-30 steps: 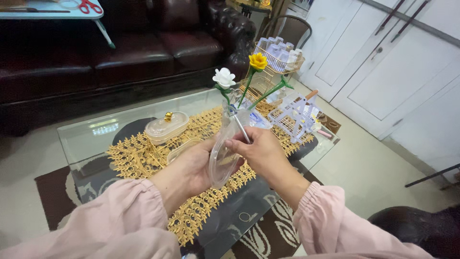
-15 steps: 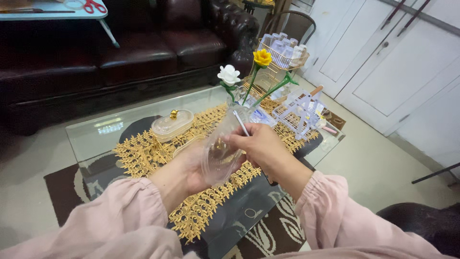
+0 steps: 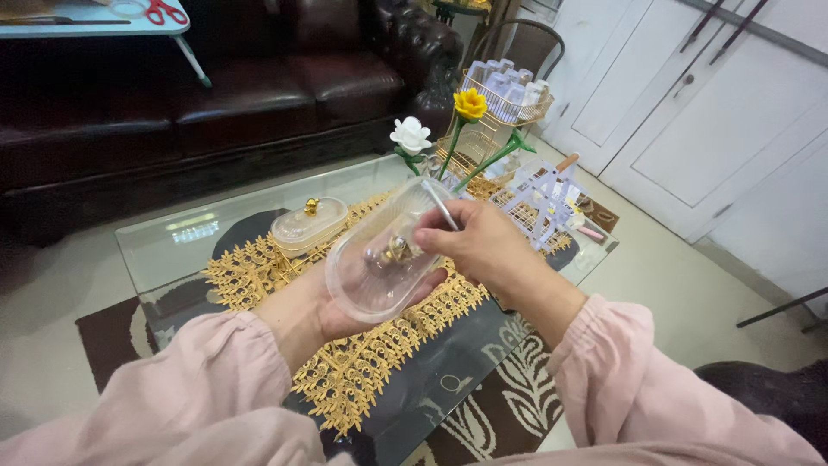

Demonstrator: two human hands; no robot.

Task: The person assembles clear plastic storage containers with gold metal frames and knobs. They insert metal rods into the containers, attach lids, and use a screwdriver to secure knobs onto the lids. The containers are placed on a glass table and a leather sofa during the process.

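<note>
Fingers of the right hand pinch the clear lid's rim; the left hand cups it. A loosened pinch could drop it onto the glass desk.

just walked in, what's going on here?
A person in pink sleeves holds a clear oval lid with a small gold knob, cupped underneath in the left hand. The right hand grips its rim and holds a thin white stick. Below is a glass table with a gold lace runner, a matching covered dish and artificial flowers.
</note>
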